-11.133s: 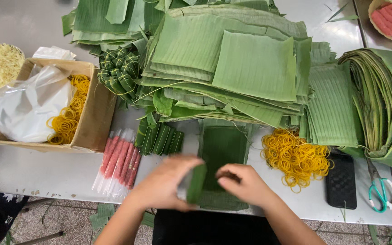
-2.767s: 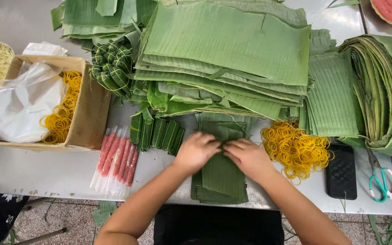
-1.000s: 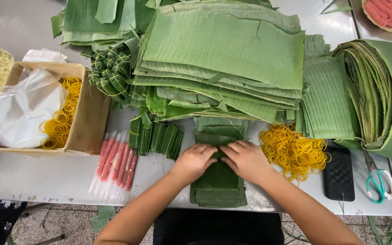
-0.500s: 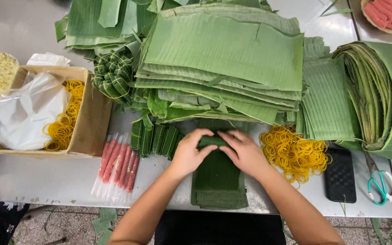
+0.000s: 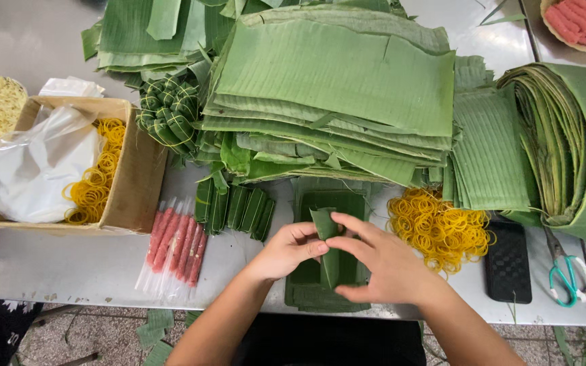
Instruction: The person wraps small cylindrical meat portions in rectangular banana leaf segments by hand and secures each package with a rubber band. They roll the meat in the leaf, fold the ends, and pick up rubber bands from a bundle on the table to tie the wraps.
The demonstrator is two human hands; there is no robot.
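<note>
Green banana-leaf strip (image 5: 327, 244), folded narrow and standing slightly tilted, sits between both hands just above a small stack of dark green leaf squares (image 5: 320, 291) at the near edge of the metal table (image 5: 49, 268). The left hand (image 5: 286, 249) pinches the strip from its left side, thumb and forefinger closed on the leaf near its upper half, the other fingers curled under. The right hand (image 5: 381, 261) closes on the same strip from the right, its forefinger laid across the top of the fold and its thumb pressing lower down, so the strip is held between the two grips rather than resting flat. The pointed upper end of the strip pokes out above the fingers; its lower part is partly hidden by the right palm. Just right of the right hand lies a loose heap of yellow rubber bands (image 5: 439, 227), and beyond it a black phone (image 5: 508, 261) and a pair of teal-handled scissors (image 5: 568, 274). Left of the left hand lie finished leaf-wrapped rolls (image 5: 235, 210) side by side, and next to them pink sausages in clear wrappers (image 5: 176, 247). A cardboard box (image 5: 137, 183) further left holds more yellow bands and a white plastic bag (image 5: 35, 173). Behind the hands a tall pile of cut banana leaves (image 5: 347, 81) covers the middle of the table
</note>
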